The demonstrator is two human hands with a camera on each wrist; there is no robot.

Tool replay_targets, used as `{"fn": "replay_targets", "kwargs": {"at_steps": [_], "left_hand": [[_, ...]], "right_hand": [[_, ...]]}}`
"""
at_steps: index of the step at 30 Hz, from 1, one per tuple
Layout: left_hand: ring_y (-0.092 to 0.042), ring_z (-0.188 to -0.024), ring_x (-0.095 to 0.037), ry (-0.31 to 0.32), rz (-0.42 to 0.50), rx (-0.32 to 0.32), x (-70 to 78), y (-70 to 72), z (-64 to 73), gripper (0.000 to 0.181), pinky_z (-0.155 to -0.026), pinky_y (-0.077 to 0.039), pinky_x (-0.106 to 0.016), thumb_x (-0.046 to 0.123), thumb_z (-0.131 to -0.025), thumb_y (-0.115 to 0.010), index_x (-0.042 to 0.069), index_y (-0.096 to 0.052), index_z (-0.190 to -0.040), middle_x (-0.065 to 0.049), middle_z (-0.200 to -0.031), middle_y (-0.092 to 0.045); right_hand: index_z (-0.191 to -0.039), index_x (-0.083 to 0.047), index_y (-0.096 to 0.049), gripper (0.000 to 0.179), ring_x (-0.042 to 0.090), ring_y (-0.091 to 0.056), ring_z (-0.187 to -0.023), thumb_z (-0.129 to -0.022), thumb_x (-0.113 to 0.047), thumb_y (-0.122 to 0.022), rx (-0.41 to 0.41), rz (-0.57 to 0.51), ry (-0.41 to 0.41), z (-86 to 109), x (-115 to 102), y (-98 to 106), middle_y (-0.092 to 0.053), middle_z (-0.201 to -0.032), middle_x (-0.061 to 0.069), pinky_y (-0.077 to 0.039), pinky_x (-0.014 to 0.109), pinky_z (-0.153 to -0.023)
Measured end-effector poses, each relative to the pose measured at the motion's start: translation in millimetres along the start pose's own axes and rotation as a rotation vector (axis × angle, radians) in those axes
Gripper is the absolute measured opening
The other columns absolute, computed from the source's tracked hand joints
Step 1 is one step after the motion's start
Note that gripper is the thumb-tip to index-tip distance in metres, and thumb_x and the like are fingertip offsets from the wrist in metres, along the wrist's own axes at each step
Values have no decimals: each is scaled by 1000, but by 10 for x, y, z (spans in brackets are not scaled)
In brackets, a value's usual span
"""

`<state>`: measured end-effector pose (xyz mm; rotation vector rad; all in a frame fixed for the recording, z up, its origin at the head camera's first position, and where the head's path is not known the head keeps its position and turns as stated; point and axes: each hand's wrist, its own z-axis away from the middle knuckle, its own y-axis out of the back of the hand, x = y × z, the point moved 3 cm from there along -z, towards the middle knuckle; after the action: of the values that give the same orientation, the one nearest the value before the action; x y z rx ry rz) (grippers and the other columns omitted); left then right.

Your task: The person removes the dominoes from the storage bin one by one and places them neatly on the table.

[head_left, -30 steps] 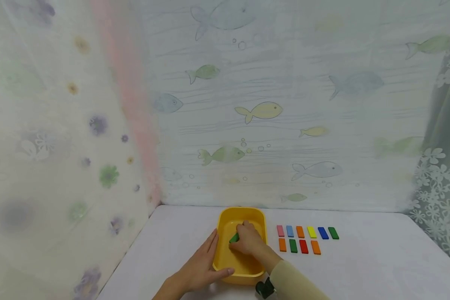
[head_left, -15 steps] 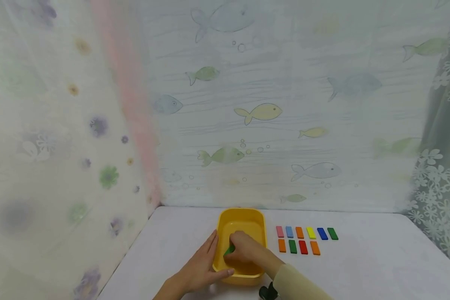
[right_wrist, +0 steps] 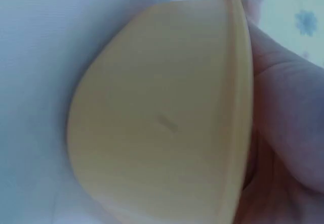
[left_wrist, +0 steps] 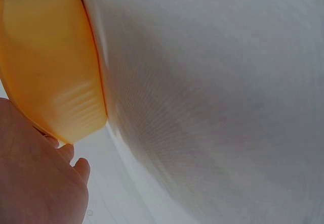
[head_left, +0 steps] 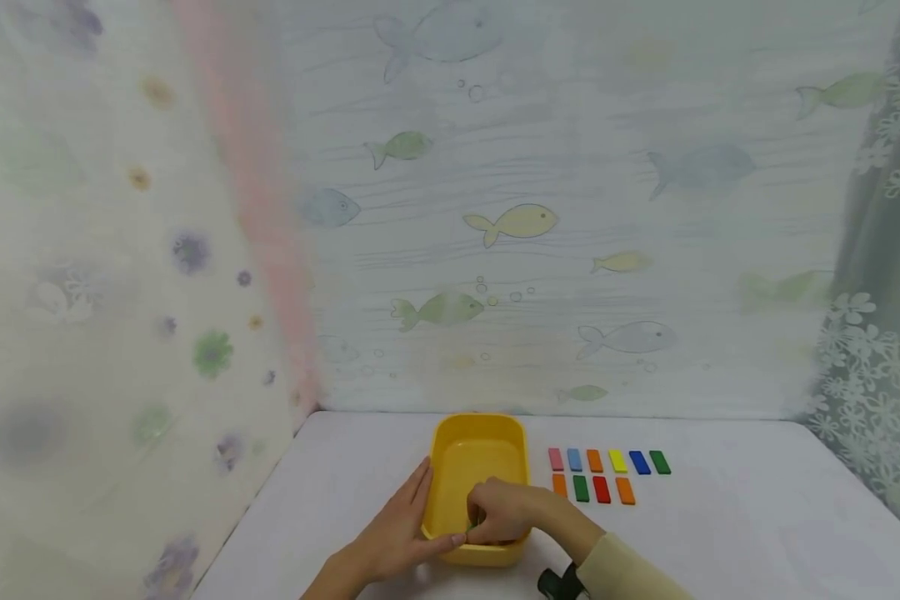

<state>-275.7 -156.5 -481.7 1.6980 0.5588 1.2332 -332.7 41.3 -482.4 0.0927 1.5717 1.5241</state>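
A yellow plastic tub (head_left: 480, 427) stands on the table. My left hand (head_left: 390, 542) lies along its left side, fingers straight against the wall and thumb at the near rim. In the left wrist view, fingertips of the left hand (left_wrist: 38, 168) touch the tub's outer wall (left_wrist: 55, 72). Down inside the tub's near end, my right hand (head_left: 502, 510) pinches a small green block (head_left: 472, 527), mostly hidden by the fingers. From the right wrist, the tub's outer wall (right_wrist: 157, 107) covers most of the view, with part of the right hand (right_wrist: 293, 118) beyond the rim.
Right of the tub, two rows of flat coloured blocks lie on the white table (head_left: 720, 517), among them a yellow block (head_left: 618, 461) and a red block (head_left: 602, 490). A dark device (head_left: 561, 582) sits by the right wrist. A fish-print curtain (head_left: 525, 275) hangs behind.
My right hand has moved from the tub's middle down to its near end, keeping the green block in its fingers. The left hand has stayed at the tub's side.
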Motion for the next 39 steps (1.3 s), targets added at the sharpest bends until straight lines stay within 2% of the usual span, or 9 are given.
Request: {"fn": "replay_targets", "kwargs": {"at_steps": [4, 7, 13, 18, 25, 28, 32, 39], "left_hand": [[-20, -155, -34, 3, 1, -8, -1, 0, -4, 113, -119, -27, -61, 78, -91, -50, 0, -11, -163, -13, -172, -3], [-21, -154, -35, 5, -8, -10, -11, -3, -7, 114, -119, -28, -61, 80, -90, -49, 1, -11, -163, -13, -172, -3], [-23, -154, -35, 22, -2, -1, -21, 14, -19, 112, -118, -29, -61, 76, -91, -53, 2, -11, -164, -13, -172, -5], [-23, -154, -36, 30, -9, 1, -16, 24, -11, 113, -119, -28, -61, 77, -90, -53, 2, -11, -164, -14, -172, -7], [-24, -153, -38, 21, 27, 1, 0, -9, -17, 114, -118, -28, -62, 77, -89, -55, 1, -12, -163, -17, -171, -8], [-23, -153, -38, 22, 29, -4, -7, -27, -29, 115, -118, -28, -62, 77, -89, -55, 2, -11, -164, -16, -171, -7], [-23, -153, -38, 28, 19, -6, -17, -26, -43, 114, -118, -28, -63, 77, -90, -55, 2, -11, -164, -15, -172, -7], [-22, -154, -37, 34, 28, -18, -18, -12, -30, 113, -118, -27, -63, 75, -91, -55, 1, -11, -163, -15, -171, -8]], "right_hand": [[-94, -12, -69, 17, 12, -60, -58, -95, -29, -73, 6, -137, -31, 248, -315, 185, -66, -73, -4, -56, 24, -58], [-98, -10, -68, 17, 10, -62, -60, -94, -26, -74, 44, -159, -3, 367, -404, 285, -66, -78, -6, -56, 22, -61], [-103, -12, -68, 21, 5, -61, -77, -94, -30, -75, 131, -137, 53, 551, -383, 451, -65, -88, -11, -55, 19, -72], [-109, -14, -68, 26, 8, -60, -85, -93, -34, -76, 226, -112, 75, 755, -310, 564, -64, -95, -11, -54, 20, -77], [-115, -13, -68, 34, 14, -61, -92, -94, -40, -74, 345, -41, 97, 1079, -106, 696, -63, -102, -10, -56, 33, -82], [-113, -14, -69, 32, 15, -62, -94, -94, -39, -75, 389, -19, 89, 1228, 30, 750, -62, -101, -11, -57, 34, -80], [-114, -11, -69, 32, 14, -62, -90, -93, -34, -77, 431, -28, 76, 1434, 222, 832, -63, -100, -9, -56, 28, -75], [-113, -7, -71, 31, 8, -57, -84, -90, -26, -80, 453, 25, 28, 1788, 620, 890, -62, -97, -8, -54, 22, -67]]}}
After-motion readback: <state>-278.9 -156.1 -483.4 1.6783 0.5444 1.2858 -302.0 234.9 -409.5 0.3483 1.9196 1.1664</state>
